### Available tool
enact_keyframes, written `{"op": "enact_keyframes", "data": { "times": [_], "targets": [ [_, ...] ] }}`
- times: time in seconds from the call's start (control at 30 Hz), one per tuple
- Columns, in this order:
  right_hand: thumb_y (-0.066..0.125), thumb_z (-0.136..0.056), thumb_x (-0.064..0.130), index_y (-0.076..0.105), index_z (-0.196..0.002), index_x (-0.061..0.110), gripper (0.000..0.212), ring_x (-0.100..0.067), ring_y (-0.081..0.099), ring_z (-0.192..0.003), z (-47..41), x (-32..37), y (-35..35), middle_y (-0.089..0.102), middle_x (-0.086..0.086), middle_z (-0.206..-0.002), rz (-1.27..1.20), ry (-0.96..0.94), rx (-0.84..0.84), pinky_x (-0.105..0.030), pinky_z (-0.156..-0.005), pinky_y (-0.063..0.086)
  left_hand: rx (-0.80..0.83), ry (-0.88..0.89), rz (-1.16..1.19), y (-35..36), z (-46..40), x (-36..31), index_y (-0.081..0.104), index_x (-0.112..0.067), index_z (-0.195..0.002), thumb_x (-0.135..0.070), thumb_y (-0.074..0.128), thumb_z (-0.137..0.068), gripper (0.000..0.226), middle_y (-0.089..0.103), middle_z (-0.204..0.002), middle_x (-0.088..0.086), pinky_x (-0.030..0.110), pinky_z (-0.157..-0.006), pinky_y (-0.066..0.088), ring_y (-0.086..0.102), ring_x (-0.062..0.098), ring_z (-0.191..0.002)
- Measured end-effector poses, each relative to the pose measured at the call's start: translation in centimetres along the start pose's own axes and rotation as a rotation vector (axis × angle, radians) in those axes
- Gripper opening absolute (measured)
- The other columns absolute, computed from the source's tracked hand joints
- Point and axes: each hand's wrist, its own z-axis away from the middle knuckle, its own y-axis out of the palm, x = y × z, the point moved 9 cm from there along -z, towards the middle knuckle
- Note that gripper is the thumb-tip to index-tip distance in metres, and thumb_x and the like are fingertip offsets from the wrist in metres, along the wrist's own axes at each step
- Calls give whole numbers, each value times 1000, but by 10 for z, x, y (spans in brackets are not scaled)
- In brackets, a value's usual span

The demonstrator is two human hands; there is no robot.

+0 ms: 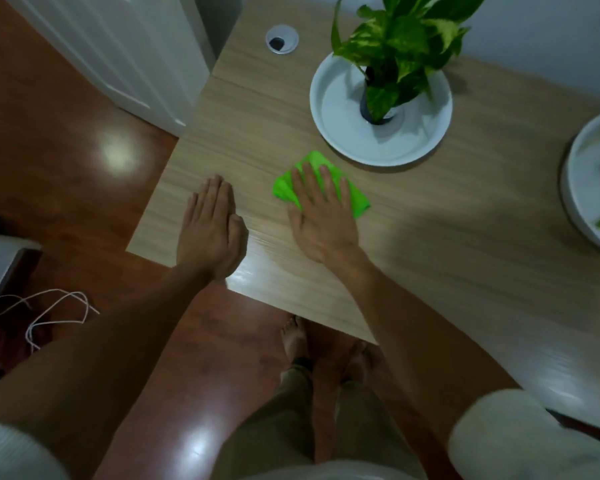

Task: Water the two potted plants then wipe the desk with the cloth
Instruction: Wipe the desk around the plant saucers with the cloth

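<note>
A bright green cloth (355, 199) lies flat on the wooden desk (430, 244), just in front of a leafy potted plant (402, 46) that stands in a round white dish (340, 109). My right hand (321, 220) presses flat on the cloth, fingers spread over it. My left hand (212, 226) rests flat on the desk near its left corner, fingers together, holding nothing. A second white pot (582, 202) is cut off at the right edge, with one green leaf showing.
A round grey cable grommet (281, 39) sits in the desk at the back. A white door (118, 57) stands to the left. White cord (49, 310) lies on the reddish wood floor, and bare feet (295, 337) stand below the desk edge.
</note>
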Motion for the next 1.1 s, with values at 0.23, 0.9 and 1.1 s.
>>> {"op": "enact_keyframes", "data": {
  "times": [0.23, 0.9, 1.1],
  "targets": [
    [42, -104, 43, 35, -163, 27, 62, -34, 33, -157, 103, -104, 0, 33, -1, -171, 64, -167, -36, -59, -125, 26, 49, 150, 50, 24, -1, -72, 24, -2, -161, -31, 27, -104, 64, 17, -171, 16, 45, -131, 9, 12, 27, -160],
    [30, -108, 46, 23, -167, 27, 62, -29, 16, -162, 89, -202, -23, 22, 2, -175, 66, -21, -14, -56, -130, 11, 37, 361, 69, 69, -13, -253, 30, -1, -159, -29, 32, -102, 64, 26, -169, 16, 48, -130, 14, 19, 29, -159],
    [29, -109, 44, 23, -167, 24, 62, -34, 18, -161, 78, -321, -48, 20, -4, -175, 3, 234, -48, -62, -127, 16, 26, 352, 58, 78, -15, -283, 26, -1, -160, -30, 30, -102, 65, 23, -169, 16, 47, -130, 11, 16, 28, -160]
  ]
}}
